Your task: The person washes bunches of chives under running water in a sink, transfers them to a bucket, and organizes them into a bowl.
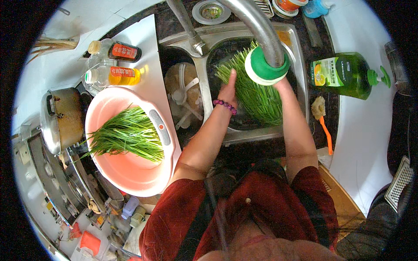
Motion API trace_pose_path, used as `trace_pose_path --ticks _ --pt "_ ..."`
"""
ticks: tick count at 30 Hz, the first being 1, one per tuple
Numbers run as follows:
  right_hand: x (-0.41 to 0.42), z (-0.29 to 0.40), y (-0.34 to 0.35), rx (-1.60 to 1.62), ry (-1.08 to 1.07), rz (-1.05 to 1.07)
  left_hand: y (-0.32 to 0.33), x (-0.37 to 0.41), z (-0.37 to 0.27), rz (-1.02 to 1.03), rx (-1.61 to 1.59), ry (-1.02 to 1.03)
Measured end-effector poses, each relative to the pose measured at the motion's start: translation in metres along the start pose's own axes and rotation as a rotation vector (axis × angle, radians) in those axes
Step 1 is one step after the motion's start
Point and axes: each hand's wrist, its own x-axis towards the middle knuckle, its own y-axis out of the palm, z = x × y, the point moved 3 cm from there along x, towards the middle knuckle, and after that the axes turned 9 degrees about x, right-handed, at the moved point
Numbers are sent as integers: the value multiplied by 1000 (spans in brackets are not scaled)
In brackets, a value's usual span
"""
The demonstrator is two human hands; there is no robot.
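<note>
A large bunch of long green garlic chives (258, 94) lies in the right basin of a steel sink (302, 81). My left hand (228, 88), below a beaded bracelet, is against the bunch's left side, thumb up and fingers hidden under or behind the stalks. My right hand (281, 83) is at the right side, mostly hidden behind the green and white tap head (266, 67); its grip does not show. To the left, a pink plastic basin (137, 169) holds another bunch of chives (127, 133).
Utensils lie in the left sink basin (187, 94). Two bottles (114, 50) (112, 75) and a lidded pot (65, 120) stand at the left. Right of the sink are a green dish soap bottle (343, 75) and an orange-handled brush (325, 130). A sink strainer (211, 12) sits behind.
</note>
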Motion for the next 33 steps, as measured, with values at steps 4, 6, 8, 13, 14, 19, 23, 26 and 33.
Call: trace_pose_path --ticks 4,6,8,13,14,19,23,26,33 --pt "-18 4 23 55 -63 135 -7 36 15 89 322 15" --pt "-41 44 18 438 162 187 -19 50 20 78 495 22" --pt "-24 9 5 621 341 182 -22 52 22 98 508 -11" --pt "-20 7 -12 767 319 177 -29 52 31 73 139 -121" --pt "-18 3 -14 709 271 166 -35 57 34 88 162 -118" --pt "-11 18 -15 759 393 37 -3 8 -8 227 -97 5" --pt "-5 9 0 463 306 54 7 0 -27 105 -167 -61" --pt "-14 21 19 483 193 111 -9 38 -6 57 164 3" --pt "-13 -5 -3 457 364 158 -20 37 -4 -60 644 51"
